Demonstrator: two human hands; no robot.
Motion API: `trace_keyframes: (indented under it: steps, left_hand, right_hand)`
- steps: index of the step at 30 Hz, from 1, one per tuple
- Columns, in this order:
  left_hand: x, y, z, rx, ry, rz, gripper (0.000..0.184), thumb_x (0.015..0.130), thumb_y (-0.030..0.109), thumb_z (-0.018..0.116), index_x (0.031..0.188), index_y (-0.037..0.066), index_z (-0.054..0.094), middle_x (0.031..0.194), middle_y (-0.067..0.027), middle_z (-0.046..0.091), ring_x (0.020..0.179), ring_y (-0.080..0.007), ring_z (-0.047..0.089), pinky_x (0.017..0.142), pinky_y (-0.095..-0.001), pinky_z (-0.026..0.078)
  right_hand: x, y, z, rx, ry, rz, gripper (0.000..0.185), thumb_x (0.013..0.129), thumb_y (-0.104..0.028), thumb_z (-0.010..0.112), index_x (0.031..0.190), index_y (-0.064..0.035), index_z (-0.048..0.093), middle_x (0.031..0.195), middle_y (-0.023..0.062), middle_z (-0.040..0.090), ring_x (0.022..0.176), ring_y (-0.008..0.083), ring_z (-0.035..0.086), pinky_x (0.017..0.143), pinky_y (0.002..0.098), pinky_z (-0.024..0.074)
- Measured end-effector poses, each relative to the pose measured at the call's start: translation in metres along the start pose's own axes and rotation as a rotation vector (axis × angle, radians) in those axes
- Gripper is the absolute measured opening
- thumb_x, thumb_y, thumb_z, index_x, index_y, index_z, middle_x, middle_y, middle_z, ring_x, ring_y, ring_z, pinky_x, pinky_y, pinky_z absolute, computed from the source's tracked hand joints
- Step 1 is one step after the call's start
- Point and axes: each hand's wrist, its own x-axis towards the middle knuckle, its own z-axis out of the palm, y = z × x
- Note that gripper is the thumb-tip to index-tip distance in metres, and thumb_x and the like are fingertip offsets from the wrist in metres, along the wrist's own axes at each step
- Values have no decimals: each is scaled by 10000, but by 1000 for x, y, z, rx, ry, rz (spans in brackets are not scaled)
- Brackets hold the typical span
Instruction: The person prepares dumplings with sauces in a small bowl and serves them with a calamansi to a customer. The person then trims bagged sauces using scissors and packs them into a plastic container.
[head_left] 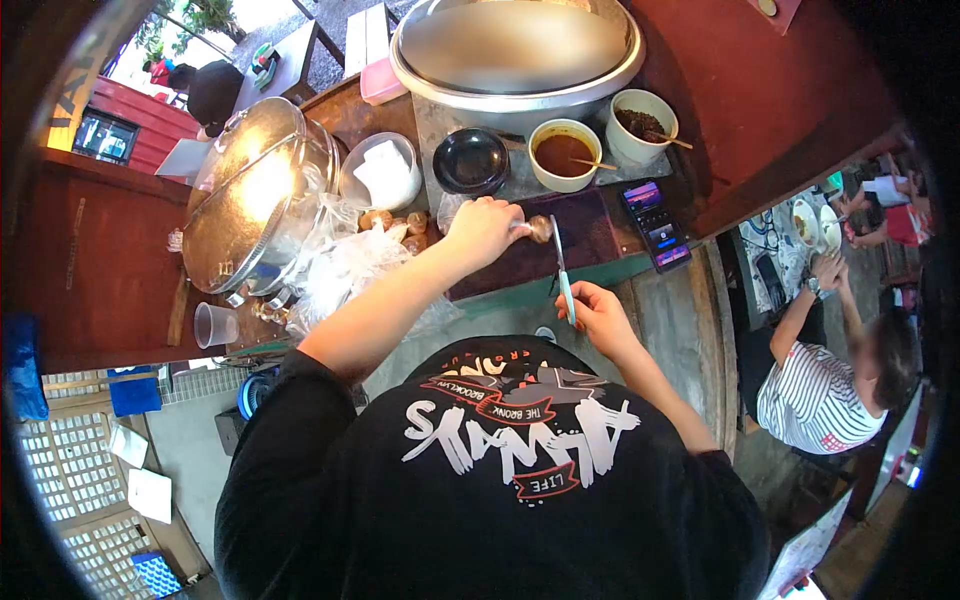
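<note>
Over the counter's front edge, my left hand (484, 232) is closed on a small brown bundle (541, 229) that looks wrapped in clear plastic. My right hand (592, 316) holds a knife-like tool (564, 275) with a pale blue handle; its thin blade points away from me, just right of the bundle. Clear plastic bags (350, 265) lie under and left of my left forearm, with several brown bundles (415, 225) behind them. A black bowl (471, 161) stands beyond my left hand.
A large metal basin (516, 100) stands at the back, beside tubs of red-brown sauce (565, 155) and dark flakes (642, 122). A phone (656, 225) lies at the right edge. A round metal lid (245, 190) is at left. Another person (820, 390) sits at right.
</note>
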Motion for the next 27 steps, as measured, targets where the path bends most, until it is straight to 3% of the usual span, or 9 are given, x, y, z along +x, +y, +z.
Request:
trace_keyframes:
  steps: [4, 10, 22, 27]
  left_hand:
    - [-16, -2, 14, 140, 91, -75, 227, 818, 337, 622, 919, 139, 666, 850, -51, 641, 935, -247, 589, 762, -420, 451]
    - [-26, -8, 16, 236, 37, -106, 174, 819, 339, 619, 839, 181, 690, 823, 8, 629, 930, -201, 559, 727, -433, 359]
    - [-28, -8, 22, 68, 101, -62, 134, 811, 279, 610, 768, 190, 700, 787, 47, 602, 933, -182, 520, 805, -516, 314]
    - [-25, -5, 24, 72, 85, -49, 121, 806, 255, 603, 763, 195, 699, 773, 42, 592, 934, -180, 520, 837, -531, 308]
  right_hand:
    - [16, 12, -4, -82, -101, 158, 194, 905, -277, 562, 899, -84, 587, 770, -17, 588, 611, 40, 498, 521, 184, 359]
    - [27, 27, 10, -81, -186, 206, 390, 902, -469, 524, 864, -85, 577, 699, -2, 560, 491, 54, 420, 455, 199, 315]
    - [59, 23, 26, -132, -66, 145, 412, 898, -486, 526, 810, -89, 592, 638, -2, 555, 479, 50, 390, 437, 224, 283]
    - [69, 42, 22, -238, 11, 60, 384, 896, -424, 555, 789, -57, 579, 637, -7, 532, 551, 82, 442, 500, 249, 345]
